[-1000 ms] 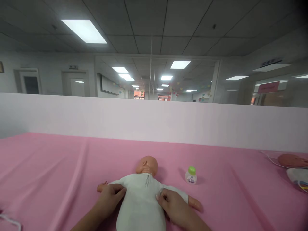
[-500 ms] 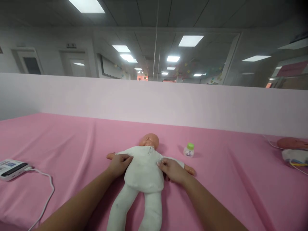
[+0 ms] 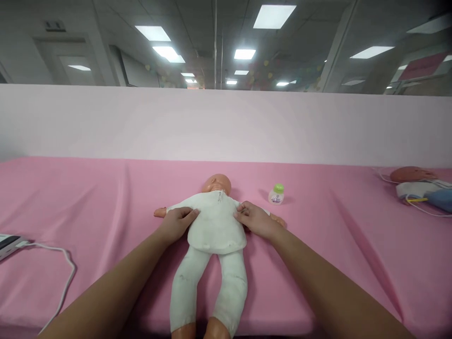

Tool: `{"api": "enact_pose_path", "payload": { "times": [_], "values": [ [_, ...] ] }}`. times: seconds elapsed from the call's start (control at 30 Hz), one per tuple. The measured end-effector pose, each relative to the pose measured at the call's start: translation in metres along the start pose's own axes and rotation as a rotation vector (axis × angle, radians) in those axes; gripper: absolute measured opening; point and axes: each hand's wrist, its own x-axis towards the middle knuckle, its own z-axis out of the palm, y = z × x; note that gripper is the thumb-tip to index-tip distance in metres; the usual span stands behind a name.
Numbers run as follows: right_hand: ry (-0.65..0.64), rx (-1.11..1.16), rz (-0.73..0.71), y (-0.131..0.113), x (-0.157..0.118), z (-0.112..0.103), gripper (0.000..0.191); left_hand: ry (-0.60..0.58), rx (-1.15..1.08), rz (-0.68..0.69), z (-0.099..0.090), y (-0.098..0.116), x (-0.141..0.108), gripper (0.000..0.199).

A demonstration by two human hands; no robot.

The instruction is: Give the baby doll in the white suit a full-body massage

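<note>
A baby doll with a white cloth body lies stretched out on the pink cover, its bald head away from me and its arms spread. Stitching shows just below its neck; its face is not visible. My left hand grips the doll's left-hand side under the arm, thumb on the cloth and fingers curled. On the opposite side my right hand pinches the cloth in the same way, partly covering the doll's arm. Some fingertips of both hands are hidden. A small clear bottle with a green cap stands beyond my right hand.
The pink cover spreads over the table up to a low white partition with glass above. At the far right lies another doll with white and blue cloth and tubing. A white device with a cable sits at left.
The view has tilted down, so the doll's lower legs now show. Both hands keep their hold on the doll's sides, and the doll's body has shifted slightly relative to its legs.
</note>
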Motion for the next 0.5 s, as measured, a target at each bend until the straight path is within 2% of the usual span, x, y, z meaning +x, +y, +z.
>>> {"api": "enact_pose_path", "payload": {
  "times": [0.17, 0.5],
  "values": [
    [-0.01, -0.035, -0.003, -0.0002, -0.0007, -0.0014, 0.037, -0.017, -0.009, -0.053, -0.0005, 0.0049, -0.0026, 0.049],
    [-0.022, -0.016, 0.033, -0.001, -0.0016, -0.0027, 0.043, 0.027, 0.018, -0.039, 0.0037, -0.0009, -0.0006, 0.051]
  ]
}}
